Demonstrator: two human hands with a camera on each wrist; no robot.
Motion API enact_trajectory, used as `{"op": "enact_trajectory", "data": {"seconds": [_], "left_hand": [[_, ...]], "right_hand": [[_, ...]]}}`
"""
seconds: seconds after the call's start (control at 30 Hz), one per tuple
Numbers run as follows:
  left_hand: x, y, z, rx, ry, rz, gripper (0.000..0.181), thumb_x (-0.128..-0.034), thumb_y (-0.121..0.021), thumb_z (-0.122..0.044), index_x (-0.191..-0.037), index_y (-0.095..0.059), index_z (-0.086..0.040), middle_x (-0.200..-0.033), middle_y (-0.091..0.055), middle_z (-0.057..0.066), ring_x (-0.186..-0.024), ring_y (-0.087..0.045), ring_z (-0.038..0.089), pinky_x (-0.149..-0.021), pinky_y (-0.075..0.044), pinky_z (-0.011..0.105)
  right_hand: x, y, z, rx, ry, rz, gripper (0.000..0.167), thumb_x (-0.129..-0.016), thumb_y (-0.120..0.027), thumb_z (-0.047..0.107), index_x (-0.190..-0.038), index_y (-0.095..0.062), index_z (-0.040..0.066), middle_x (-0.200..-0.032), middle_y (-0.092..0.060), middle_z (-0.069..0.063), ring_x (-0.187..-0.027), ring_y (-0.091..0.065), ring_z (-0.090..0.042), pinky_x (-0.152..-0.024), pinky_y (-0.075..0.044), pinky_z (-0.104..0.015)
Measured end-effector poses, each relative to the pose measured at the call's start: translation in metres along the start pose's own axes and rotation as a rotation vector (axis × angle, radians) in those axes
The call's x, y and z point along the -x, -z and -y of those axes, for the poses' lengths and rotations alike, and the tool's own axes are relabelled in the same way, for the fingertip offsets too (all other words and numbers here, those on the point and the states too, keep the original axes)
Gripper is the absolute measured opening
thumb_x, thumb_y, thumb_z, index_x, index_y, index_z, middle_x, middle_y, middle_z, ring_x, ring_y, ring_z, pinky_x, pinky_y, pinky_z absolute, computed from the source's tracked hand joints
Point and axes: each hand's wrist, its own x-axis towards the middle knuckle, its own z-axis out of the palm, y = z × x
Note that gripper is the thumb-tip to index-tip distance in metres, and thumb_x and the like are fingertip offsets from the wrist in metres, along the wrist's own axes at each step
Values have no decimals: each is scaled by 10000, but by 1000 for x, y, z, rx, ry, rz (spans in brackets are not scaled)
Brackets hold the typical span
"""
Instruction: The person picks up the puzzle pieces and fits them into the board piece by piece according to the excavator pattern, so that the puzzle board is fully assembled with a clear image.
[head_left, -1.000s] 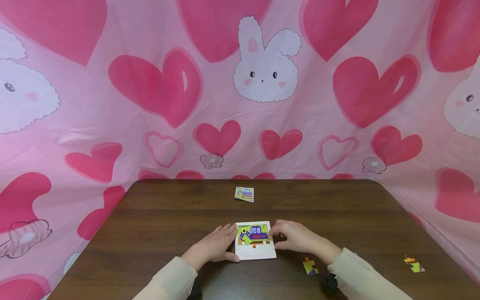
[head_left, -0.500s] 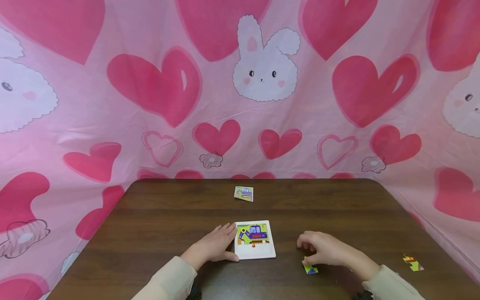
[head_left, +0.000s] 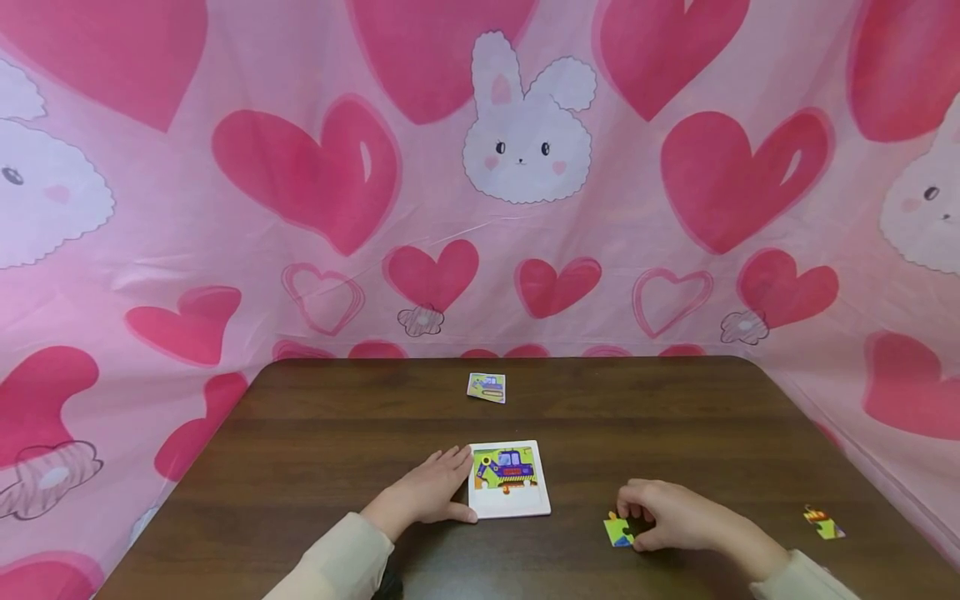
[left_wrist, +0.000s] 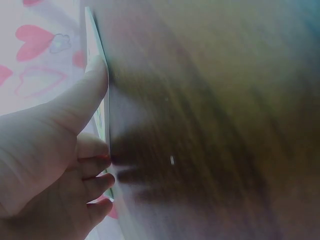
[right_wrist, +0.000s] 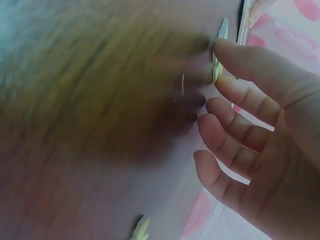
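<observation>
A square white puzzle tray (head_left: pixel 510 505) sits mid-table, its upper part filled with pieces that picture a purple digger. My left hand (head_left: pixel 426 492) rests along its left side, fingers extended at the upper left corner and thumb at the lower left one. Right of the tray, a green puzzle piece (head_left: pixel 618 532) with a blue patch lies on the table. My right hand (head_left: pixel 678 517) pinches this piece at its edges between thumb and index finger; the other fingers are loosely bent, as the right wrist view shows. Another puzzle piece (head_left: pixel 825 525) lies farther right.
A small picture card (head_left: pixel 487 387) of a digger lies near the back of the brown wooden table (head_left: pixel 360 417). Pink cloth (head_left: pixel 450 217) with hearts and rabbits hangs behind the table and at its sides.
My right hand has left the tray's right edge, moved right and taken hold of the green puzzle piece. My left hand has stayed beside the tray.
</observation>
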Motion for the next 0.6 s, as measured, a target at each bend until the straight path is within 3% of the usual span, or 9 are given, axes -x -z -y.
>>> {"op": "enact_trajectory", "data": {"seconds": [0.6], "left_hand": [[0,2,-1,7,11,9,829,-788,-650,-498,-1377,-383,21,-1447,-313,155,-1328,-265,300,-1060,-225,434]], "right_hand": [[-1,-3,1,38,16,-37,252,-743,-762,212,-844,-531,220,-800,-427,173,-673,-438,-7,-553,-387,-199]]}}
